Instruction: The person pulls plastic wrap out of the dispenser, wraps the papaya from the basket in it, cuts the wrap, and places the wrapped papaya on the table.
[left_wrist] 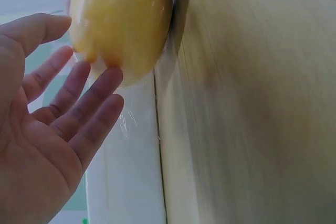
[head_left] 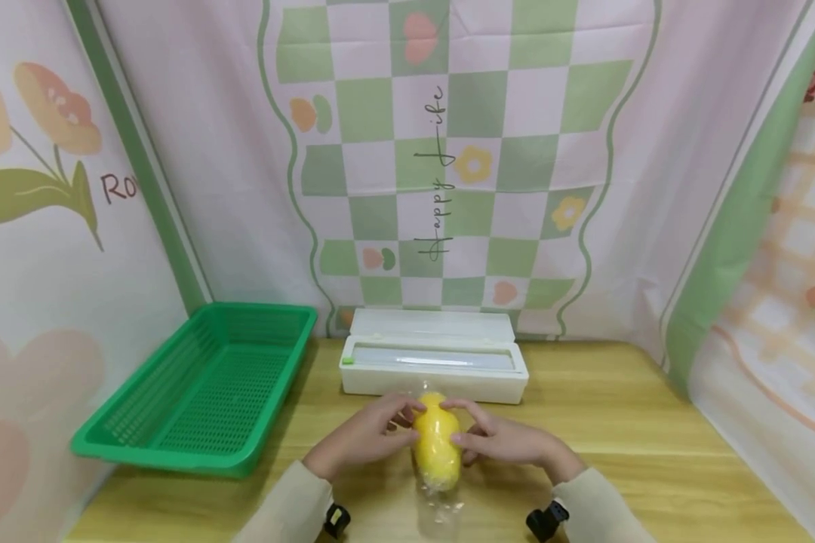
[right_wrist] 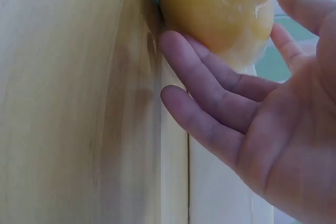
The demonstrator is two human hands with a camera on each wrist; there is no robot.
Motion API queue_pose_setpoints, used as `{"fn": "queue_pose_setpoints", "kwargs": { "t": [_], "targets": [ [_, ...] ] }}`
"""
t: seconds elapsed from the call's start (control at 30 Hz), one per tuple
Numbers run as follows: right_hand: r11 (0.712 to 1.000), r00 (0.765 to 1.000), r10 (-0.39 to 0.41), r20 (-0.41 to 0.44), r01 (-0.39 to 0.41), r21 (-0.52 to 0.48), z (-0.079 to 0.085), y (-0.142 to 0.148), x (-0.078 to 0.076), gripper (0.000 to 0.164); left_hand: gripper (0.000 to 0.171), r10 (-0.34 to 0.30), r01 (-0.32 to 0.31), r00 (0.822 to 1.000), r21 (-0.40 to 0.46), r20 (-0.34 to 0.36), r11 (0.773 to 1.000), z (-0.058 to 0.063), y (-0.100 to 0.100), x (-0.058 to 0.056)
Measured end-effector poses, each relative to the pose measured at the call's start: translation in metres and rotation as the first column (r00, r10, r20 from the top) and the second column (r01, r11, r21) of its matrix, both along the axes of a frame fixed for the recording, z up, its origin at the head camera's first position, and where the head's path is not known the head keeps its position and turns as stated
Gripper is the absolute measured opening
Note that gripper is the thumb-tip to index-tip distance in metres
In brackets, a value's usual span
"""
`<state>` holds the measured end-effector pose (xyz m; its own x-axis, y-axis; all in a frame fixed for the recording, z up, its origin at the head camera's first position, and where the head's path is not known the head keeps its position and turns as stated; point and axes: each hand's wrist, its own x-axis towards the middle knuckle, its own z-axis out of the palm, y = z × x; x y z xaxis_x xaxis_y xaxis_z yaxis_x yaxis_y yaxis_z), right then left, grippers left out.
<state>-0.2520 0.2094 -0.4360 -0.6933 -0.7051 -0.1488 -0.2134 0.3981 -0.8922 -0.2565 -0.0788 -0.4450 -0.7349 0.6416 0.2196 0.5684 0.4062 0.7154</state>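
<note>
A yellow, rounded fruit-like object [head_left: 438,445] with a narrower far end is wrapped in clear cling film, whose loose end [head_left: 441,513] trails toward me. My left hand [head_left: 373,430] touches its left side with thumb and fingertips. On the other side, my right hand [head_left: 505,439] rests its thumb and index fingertip against it. In the left wrist view the fingers of my left hand [left_wrist: 58,108] are spread and fairly straight. My right hand [right_wrist: 252,103] has gently bent, parted fingers in the right wrist view. Just behind stands a white cling film dispenser [head_left: 435,378], lid raised.
A green perforated plastic basket [head_left: 244,445] stands on the left of the wooden table [head_left: 625,437]. The dispenser's green slider [head_left: 348,361] is at its left end. Printed curtains [head_left: 421,151] hang behind the table and at both sides.
</note>
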Motion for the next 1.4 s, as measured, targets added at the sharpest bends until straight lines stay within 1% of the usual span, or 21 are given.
{"fn": "queue_pose_setpoints", "kwargs": {
  "t": [0.07, 0.17, 0.23, 0.3, 0.37, 0.47, 0.53, 0.57, 0.63, 0.7, 0.8, 0.83, 0.9, 0.97, 1.03, 1.1, 1.17, 1.27, 1.33, 1.4],
  "targets": [
    [1.000, 0.999, -0.024, -0.027, 0.025, 0.017, 0.001, -0.003, 0.002, 0.055, 0.040, 0.004, -0.004, 1.000, 0.000, 0.002, 1.000, 0.000, 0.000, -0.001],
    [0.996, 0.993, -0.054, -0.107, 0.061, 0.059, 0.004, -0.006, 0.005, 0.054, 0.041, 0.004, -0.004, 1.000, 0.005, 0.011, 1.000, -0.002, 0.000, -0.002],
    [0.994, 0.984, -0.059, -0.168, 0.074, 0.084, 0.005, -0.009, 0.007, 0.055, 0.041, 0.002, -0.002, 1.000, 0.012, 0.011, 1.000, -0.003, 0.000, -0.002],
    [0.991, 0.973, -0.048, -0.225, 0.074, 0.109, 0.007, -0.010, 0.009, 0.054, 0.040, 0.000, 0.000, 1.000, 0.011, -0.002, 1.000, -0.004, -0.001, -0.003],
    [0.991, 0.967, -0.030, -0.251, 0.061, 0.117, 0.008, -0.011, 0.010, 0.053, 0.036, -0.008, 0.009, 0.999, 0.012, -0.038, 1.000, -0.006, -0.002, -0.004],
    [0.992, 0.965, -0.011, -0.262, 0.043, 0.116, 0.009, -0.011, 0.010, 0.052, 0.026, -0.031, 0.031, 0.991, -0.003, -0.132, 1.000, -0.008, -0.003, -0.003],
    [0.992, 0.968, -0.012, -0.253, 0.043, 0.115, 0.010, -0.011, 0.010, 0.051, 0.019, -0.072, 0.067, 0.977, -0.030, -0.201, 0.997, -0.009, -0.005, 0.000],
    [0.992, 0.968, -0.015, -0.249, 0.045, 0.116, 0.010, -0.010, 0.010, 0.051, 0.018, -0.091, 0.081, 0.970, -0.052, -0.223, 0.995, -0.009, -0.005, 0.002],
    [0.991, 0.970, -0.024, -0.242, 0.054, 0.121, 0.010, -0.010, 0.010, 0.051, 0.021, -0.129, 0.105, 0.959, -0.106, -0.254, 0.989, -0.008, -0.005, 0.008],
    [0.990, 0.971, -0.028, -0.238, 0.060, 0.128, 0.011, -0.009, 0.010, 0.051, 0.028, -0.146, 0.099, 0.954, -0.185, -0.262, 0.978, -0.008, -0.003, 0.015],
    [0.989, 0.973, -0.029, -0.227, 0.061, 0.136, 0.013, -0.009, 0.010, 0.051, 0.038, -0.158, 0.070, 0.942, -0.287, -0.295, 0.955, -0.007, 0.000, 0.024],
    [0.989, 0.974, -0.029, -0.223, 0.061, 0.138, 0.013, -0.009, 0.009, 0.051, 0.041, -0.164, 0.063, 0.937, -0.313, -0.310, 0.948, -0.006, 0.002, 0.026],
    [0.989, 0.978, -0.028, -0.208, 0.058, 0.136, 0.014, -0.008, 0.008, 0.050, 0.044, -0.192, 0.069, 0.918, -0.338, -0.346, 0.939, -0.004, 0.004, 0.029],
    [0.989, 0.980, -0.028, -0.199, 0.055, 0.134, 0.015, -0.008, 0.008, 0.050, 0.043, -0.221, 0.093, 0.900, -0.330, -0.375, 0.939, -0.001, 0.006, 0.032],
    [0.990, 0.981, -0.030, -0.189, 0.055, 0.132, 0.015, -0.008, 0.008, 0.050, 0.037, -0.250, 0.127, 0.880, -0.308, -0.404, 0.943, 0.003, 0.008, 0.035],
    [0.990, 0.982, -0.030, -0.188, 0.054, 0.129, 0.014, -0.007, 0.008, 0.050, 0.029, -0.277, 0.163, 0.851, -0.278, -0.445, 0.947, 0.006, 0.010, 0.036],
    [0.991, 0.982, -0.029, -0.187, 0.053, 0.124, 0.014, -0.007, 0.007, 0.050, 0.019, -0.295, 0.192, 0.814, -0.247, -0.500, 0.950, 0.008, 0.012, 0.037],
    [0.992, 0.983, -0.026, -0.181, 0.047, 0.114, 0.014, -0.005, 0.007, 0.050, 0.010, -0.294, 0.210, 0.766, -0.210, -0.572, 0.955, 0.011, 0.014, 0.035],
    [0.993, 0.985, -0.028, -0.171, 0.047, 0.107, 0.014, -0.005, 0.006, 0.050, 0.010, -0.275, 0.197, 0.752, -0.194, -0.599, 0.961, 0.012, 0.014, 0.031],
    [0.994, 0.986, -0.031, -0.164, 0.048, 0.102, 0.014, -0.004, 0.006, 0.051, 0.011, -0.247, 0.175, 0.765, -0.176, -0.595, 0.969, 0.012, 0.014, 0.025]
  ]
}}
